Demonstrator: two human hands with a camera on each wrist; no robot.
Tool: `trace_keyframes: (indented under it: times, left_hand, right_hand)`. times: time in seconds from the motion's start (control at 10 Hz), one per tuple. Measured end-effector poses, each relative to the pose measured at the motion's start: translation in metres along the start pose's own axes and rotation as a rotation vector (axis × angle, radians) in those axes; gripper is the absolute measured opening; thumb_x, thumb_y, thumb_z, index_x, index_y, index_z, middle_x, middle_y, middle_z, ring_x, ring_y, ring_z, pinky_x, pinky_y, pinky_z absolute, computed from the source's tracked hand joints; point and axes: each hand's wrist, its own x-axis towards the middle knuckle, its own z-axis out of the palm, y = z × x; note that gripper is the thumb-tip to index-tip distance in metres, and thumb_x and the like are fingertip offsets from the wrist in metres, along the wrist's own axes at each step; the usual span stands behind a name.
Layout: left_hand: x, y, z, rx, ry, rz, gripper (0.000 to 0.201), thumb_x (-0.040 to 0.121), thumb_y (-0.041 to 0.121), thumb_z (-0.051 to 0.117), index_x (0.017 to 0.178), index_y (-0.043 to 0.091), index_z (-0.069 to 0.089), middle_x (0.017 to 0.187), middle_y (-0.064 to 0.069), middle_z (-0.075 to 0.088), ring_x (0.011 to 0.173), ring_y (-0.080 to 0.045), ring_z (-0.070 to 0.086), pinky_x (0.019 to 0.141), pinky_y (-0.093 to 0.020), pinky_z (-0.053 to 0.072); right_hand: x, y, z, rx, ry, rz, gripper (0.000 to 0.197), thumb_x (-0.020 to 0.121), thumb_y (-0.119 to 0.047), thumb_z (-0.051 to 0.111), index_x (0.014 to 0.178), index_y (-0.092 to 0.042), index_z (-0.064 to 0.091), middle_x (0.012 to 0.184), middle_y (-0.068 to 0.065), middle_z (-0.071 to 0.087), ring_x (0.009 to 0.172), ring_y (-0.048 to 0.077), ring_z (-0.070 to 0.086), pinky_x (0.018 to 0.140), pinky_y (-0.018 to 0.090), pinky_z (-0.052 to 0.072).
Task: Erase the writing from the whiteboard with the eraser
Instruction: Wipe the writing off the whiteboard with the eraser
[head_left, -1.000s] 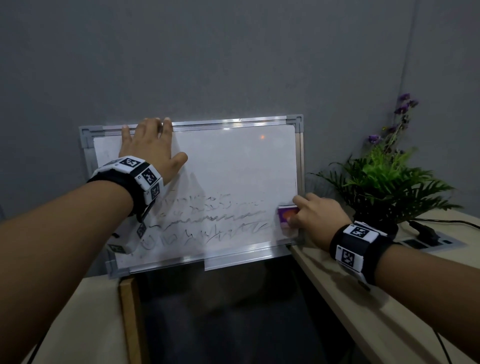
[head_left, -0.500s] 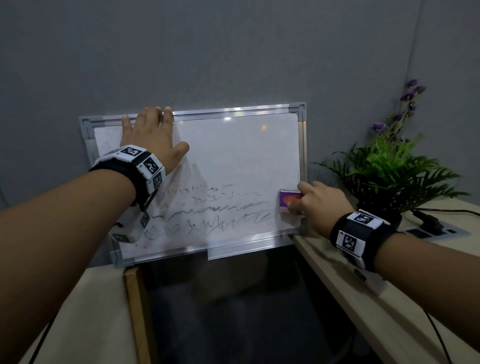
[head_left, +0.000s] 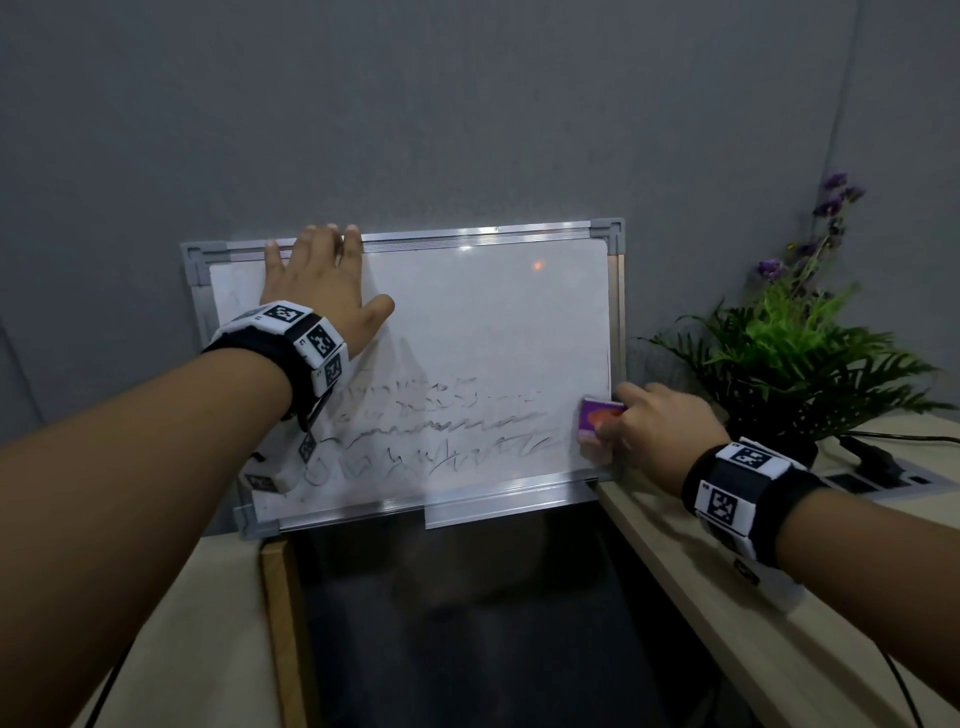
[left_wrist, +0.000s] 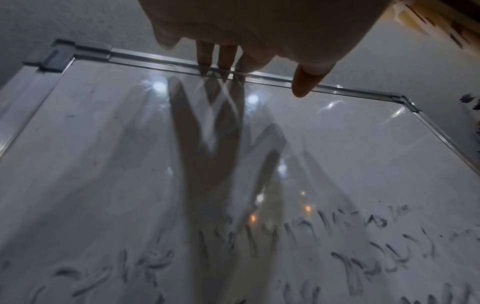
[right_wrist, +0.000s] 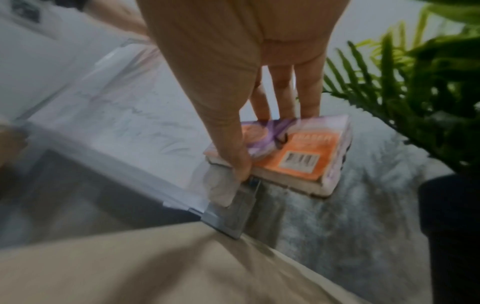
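Note:
A metal-framed whiteboard (head_left: 493, 322) leans against the grey wall, with smeared grey writing (head_left: 436, 431) across its lower half. My left hand (head_left: 317, 280) lies flat on the board's upper left, fingertips over the top frame; in the left wrist view its fingers (left_wrist: 226, 55) reach the top rail above the writing (left_wrist: 298, 236). My right hand (head_left: 649, 421) grips the orange and purple eraser (head_left: 597, 423) at the board's lower right edge. The right wrist view shows the thumb and fingers (right_wrist: 283, 92) pinching the eraser (right_wrist: 291, 154) against the board (right_wrist: 116, 115).
A potted green plant with purple flowers (head_left: 789, 348) stands on the beige desk (head_left: 779, 597) right of the board, beside a power socket panel (head_left: 883, 478) with a cable. A second beige desk (head_left: 208, 623) lies left; a dark gap (head_left: 467, 623) sits between them.
The eraser and right hand stay at the board's lower right edge, shifting only slightly. The left hand keeps its place; the head view has tilted a little.

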Motion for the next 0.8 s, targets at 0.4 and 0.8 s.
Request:
trace_keyframes:
  times: [0.4, 0.8]
  left_hand:
    - [0.0, -0.001, 0.002, 0.001, 0.004, 0.004, 0.078, 0.087, 0.051, 0.039, 0.15, 0.013, 0.014, 0.151, -0.011, 0.023, 0.142, -0.029, 0.016, 0.116, -0.057, 0.007]
    - [0.0, -0.002, 0.001, -0.004, -0.002, 0.004, 0.079, 0.086, 0.051, 0.039, 0.151, 0.013, 0.013, 0.151, -0.01, 0.022, 0.142, -0.028, 0.015, 0.116, -0.058, 0.007]
  right_hand:
    - [0.002, -0.007, -0.012, 0.039, -0.024, -0.009, 0.016, 0.087, -0.034, 0.061, 0.102, -0.039, 0.063, 0.09, -0.002, 0.032, 0.087, 0.024, 0.051, 0.055, 0.03, 0.036]
    - [0.002, -0.009, -0.017, -0.022, -0.023, -0.038, 0.019, 0.09, -0.028, 0.055, 0.106, -0.035, 0.063, 0.093, -0.003, 0.033, 0.094, 0.023, 0.048, 0.054, 0.03, 0.031]
